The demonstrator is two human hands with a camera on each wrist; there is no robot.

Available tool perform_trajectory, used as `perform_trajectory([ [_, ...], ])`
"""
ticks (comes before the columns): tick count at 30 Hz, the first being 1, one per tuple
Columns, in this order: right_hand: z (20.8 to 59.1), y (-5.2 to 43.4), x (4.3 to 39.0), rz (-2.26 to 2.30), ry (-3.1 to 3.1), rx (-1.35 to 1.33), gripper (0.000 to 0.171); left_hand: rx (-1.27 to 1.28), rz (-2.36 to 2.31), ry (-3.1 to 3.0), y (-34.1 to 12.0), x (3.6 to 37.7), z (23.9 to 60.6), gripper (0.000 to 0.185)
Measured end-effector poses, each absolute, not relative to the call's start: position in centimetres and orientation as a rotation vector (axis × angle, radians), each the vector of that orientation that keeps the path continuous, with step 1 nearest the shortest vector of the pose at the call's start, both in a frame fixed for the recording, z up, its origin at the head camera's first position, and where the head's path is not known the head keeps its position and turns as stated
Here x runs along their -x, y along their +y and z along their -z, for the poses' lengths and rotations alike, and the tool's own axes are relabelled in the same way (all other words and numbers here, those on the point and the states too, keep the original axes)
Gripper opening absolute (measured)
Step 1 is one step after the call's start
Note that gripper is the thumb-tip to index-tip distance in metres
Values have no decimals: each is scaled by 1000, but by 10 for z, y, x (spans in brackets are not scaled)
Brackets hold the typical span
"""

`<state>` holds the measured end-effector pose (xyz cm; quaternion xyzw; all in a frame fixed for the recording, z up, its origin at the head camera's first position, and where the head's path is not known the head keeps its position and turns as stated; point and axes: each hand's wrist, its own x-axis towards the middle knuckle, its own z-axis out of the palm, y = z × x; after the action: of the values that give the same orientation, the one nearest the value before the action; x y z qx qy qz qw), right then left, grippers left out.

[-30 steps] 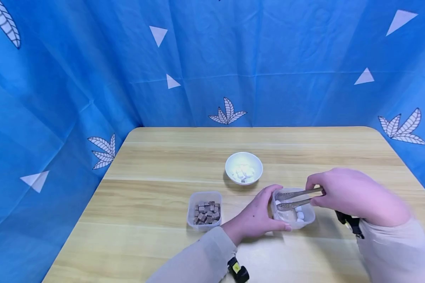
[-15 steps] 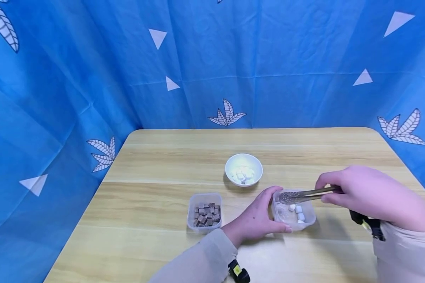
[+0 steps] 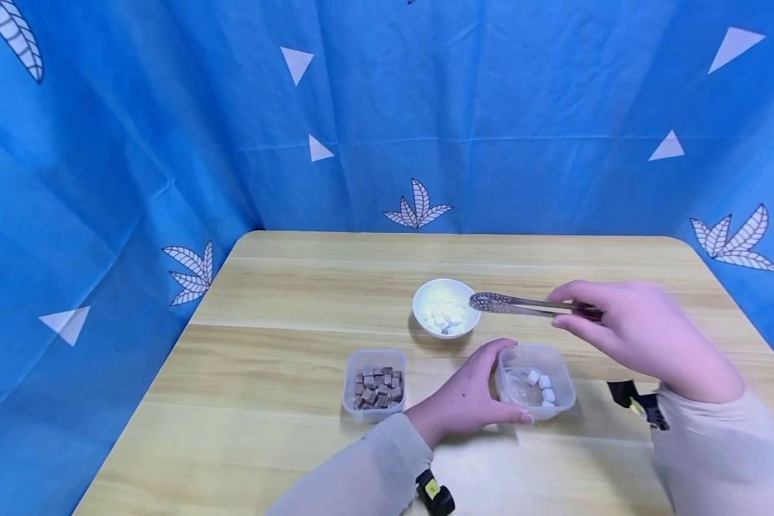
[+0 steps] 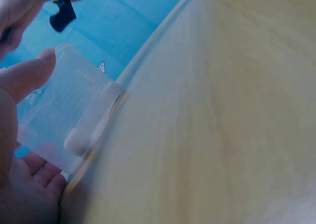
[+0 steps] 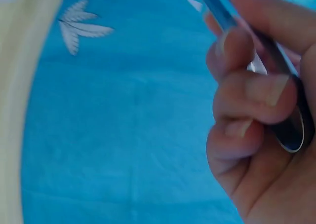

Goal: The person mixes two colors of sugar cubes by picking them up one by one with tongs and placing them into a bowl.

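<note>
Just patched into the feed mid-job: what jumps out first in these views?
The right hand holds metal tongs with their tips over the rim of the white bowl of pale cubes at mid-table. In front of it the left hand grips a clear tub holding a few white cubes, and a second tub of brown cubes sits to its left.
</note>
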<state>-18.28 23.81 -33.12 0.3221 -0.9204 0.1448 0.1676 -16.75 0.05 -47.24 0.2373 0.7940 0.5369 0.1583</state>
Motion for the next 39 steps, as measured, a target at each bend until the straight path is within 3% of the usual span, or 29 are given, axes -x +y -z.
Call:
perform_trajectory([
  [8, 352, 220, 201, -377, -2687, -846, 25, -708, -1501, 2298, -1, 167, 473, 103],
  [20, 354, 211, 203, -395, -2831, -771, 28, -727, -1480, 2317, -2, 168, 473, 103],
  [30, 334, 229, 188, -404, -2841, -803, 26, -709, -1482, 2307, 1, 168, 473, 104],
  [39, 301, 249, 161, -80, -2965, -795, 24, -666, -1460, 2332, 0, 167, 471, 104],
])
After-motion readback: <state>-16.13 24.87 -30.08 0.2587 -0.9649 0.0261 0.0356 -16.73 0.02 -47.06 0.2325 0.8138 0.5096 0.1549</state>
